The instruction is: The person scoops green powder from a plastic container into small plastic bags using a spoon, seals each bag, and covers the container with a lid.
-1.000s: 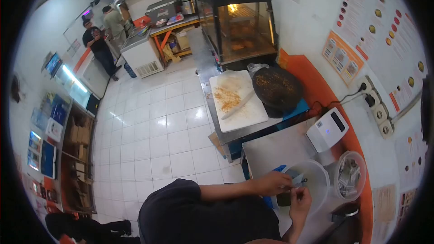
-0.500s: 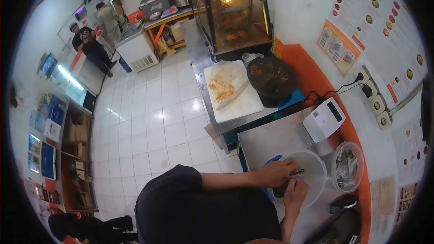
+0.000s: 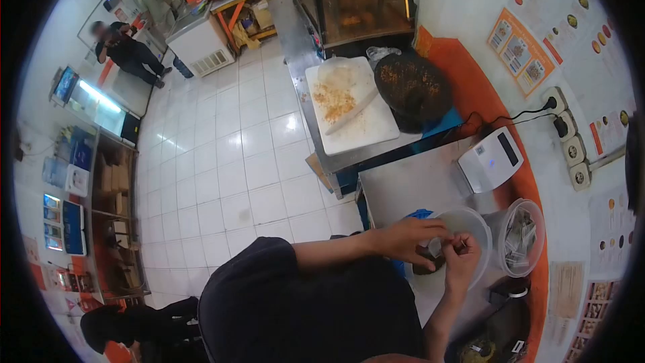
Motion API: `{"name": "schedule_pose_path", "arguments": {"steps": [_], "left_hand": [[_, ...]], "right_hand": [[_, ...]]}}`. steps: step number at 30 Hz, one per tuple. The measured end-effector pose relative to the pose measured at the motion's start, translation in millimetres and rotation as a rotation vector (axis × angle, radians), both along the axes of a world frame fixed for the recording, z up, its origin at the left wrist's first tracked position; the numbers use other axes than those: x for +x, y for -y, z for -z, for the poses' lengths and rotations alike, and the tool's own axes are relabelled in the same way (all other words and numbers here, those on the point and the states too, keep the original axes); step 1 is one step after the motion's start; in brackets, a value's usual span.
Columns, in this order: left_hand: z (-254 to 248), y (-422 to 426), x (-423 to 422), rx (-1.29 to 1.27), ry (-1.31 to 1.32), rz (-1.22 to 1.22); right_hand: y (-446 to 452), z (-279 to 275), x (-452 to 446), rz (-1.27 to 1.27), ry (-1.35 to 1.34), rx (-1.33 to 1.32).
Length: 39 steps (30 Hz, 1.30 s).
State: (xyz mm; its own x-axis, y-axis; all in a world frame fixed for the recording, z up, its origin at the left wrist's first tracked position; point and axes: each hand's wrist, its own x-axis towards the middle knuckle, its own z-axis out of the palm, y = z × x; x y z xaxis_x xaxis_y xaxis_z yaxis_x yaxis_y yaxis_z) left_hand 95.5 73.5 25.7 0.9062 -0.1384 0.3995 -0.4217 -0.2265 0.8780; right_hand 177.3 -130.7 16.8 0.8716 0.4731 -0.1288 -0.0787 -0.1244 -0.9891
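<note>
Over a round translucent tub (image 3: 480, 228), my two hands meet. Fingers of my left hand (image 3: 411, 238) are curled round a small clear plastic bag (image 3: 435, 247). My right hand (image 3: 463, 255) pinches at the bag's edge from the other side; its fingertips partly hide what they grip. Under my left fingers lies something dark green (image 3: 426, 263) inside the tub, mostly covered. Behind the tub a bit of blue plastic (image 3: 420, 214) shows. Close by my right hand stands a second clear tub (image 3: 521, 238) holding several small clear packets.
Further up are a white cutting board (image 3: 379, 133) with crumbs and a long knife (image 3: 353, 113), a dark round pan (image 3: 413, 91), and a glass display case (image 3: 356, 0). A white device (image 3: 490, 161) stands on the metal counter (image 3: 403, 188). Two people are in the background; another dark-clothed person is lower left.
My view has shifted slightly. A dark green looped piece seen between my fingers earlier no longer shows; the clear bag now does. My right hand has risen and closed in on the left.
</note>
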Motion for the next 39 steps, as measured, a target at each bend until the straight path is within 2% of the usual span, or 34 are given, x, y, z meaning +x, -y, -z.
{"name": "schedule_pose_path", "arguments": {"steps": [3,5,6,8,9,10,11,12,13,14,17,19,20,23,26,29,32,35,38,39], "left_hand": [[31,3,6,0.04,0.19,-0.133],[26,-8,1,-0.029,0.065,-0.192],[23,-16,0,-0.065,-0.001,-0.206],[40,-30,-1,-0.072,0.038,-0.226],[34,-37,-2,-0.012,0.019,-0.218],[30,-45,-3,0.041,-0.002,-0.196],[39,-46,-4,0.01,-0.026,-0.182],[33,-47,-6,0.006,-0.047,-0.166],[24,-45,-6,0.044,-0.015,-0.163],[26,-43,-6,0.083,0.002,-0.151],[25,-32,-10,0.054,-0.149,-0.112],[31,-27,-18,0.012,-0.257,-0.087],[32,-27,-17,0.022,-0.218,-0.066],[28,-23,-14,0.07,-0.279,-0.009],[25,-24,-9,0.112,-0.362,0.077],[24,-22,-7,0.119,-0.389,0.151],[25,-21,-4,0.155,-0.377,0.209],[36,-22,0,0.127,-0.371,0.304],[52,-18,4,0.084,-0.294,0.32],[51,-18,7,0.093,-0.314,0.336]], "right_hand": [[5,-9,1,-0.097,-0.057,-0.01],[5,-21,7,-0.113,-0.079,0.042],[9,-13,18,-0.218,0.012,-0.104],[36,27,47,-0.379,0.159,-0.43],[45,56,59,-0.541,0.318,-0.575],[45,74,65,-0.605,0.336,-0.65],[53,114,76,-0.676,0.543,-0.703],[53,134,80,-0.667,0.616,-0.771],[47,143,80,-0.625,0.532,-0.903],[47,158,83,-0.596,0.572,-0.939],[29,174,93,-0.874,0.265,-1.25],[29,179,87,-0.758,0.357,-1.219],[28,181,77,-0.714,0.387,-1.191],[25,175,74,-0.73,0.885,-1.292],[27,183,75,-0.946,1.069,-1.237],[27,194,75,-1.158,0.823,-1.218],[31,183,75,-1.087,0.627,-1.16],[31,147,87,-0.918,0.352,-1.022],[38,170,92,-0.485,0.447,-0.852],[40,187,89,-0.528,0.416,-0.861]]}}
